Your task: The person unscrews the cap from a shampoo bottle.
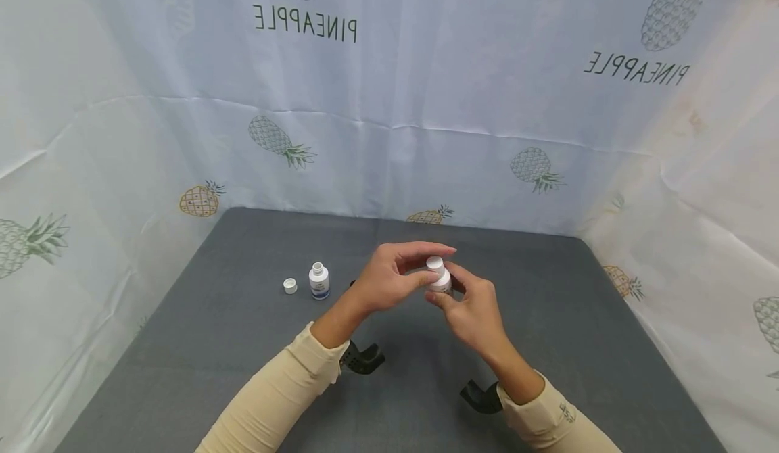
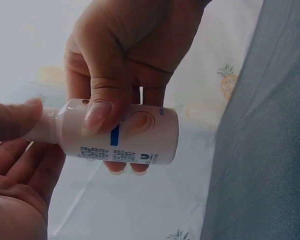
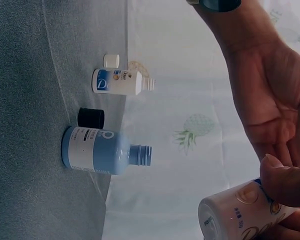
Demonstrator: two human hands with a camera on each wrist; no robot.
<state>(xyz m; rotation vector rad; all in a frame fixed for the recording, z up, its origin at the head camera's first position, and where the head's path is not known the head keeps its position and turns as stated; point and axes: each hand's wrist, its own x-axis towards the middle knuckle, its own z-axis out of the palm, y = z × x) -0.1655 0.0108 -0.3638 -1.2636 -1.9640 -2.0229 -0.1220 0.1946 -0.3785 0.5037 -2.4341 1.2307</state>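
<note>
A small white bottle (image 1: 445,284) is held between my two hands above the table. My right hand (image 1: 475,307) grips its body, thumb on the near side and fingers behind, as the left wrist view shows. At its top, the thumb and fingers of my left hand (image 1: 389,277) pinch the white cap (image 1: 435,264). In the left wrist view the bottle (image 2: 140,135) lies sideways, with blue print and an oval mark on its label. The bottle's base (image 3: 210,225) faces the camera in the right wrist view.
On the grey table (image 1: 274,365) stands an uncapped white bottle (image 1: 319,282), beside its loose white cap (image 1: 290,286). The right wrist view shows an uncapped blue bottle (image 3: 105,152) and a black cap (image 3: 91,118); my left arm largely hides them from the head. Pineapple-print curtains (image 1: 389,88) surround the table.
</note>
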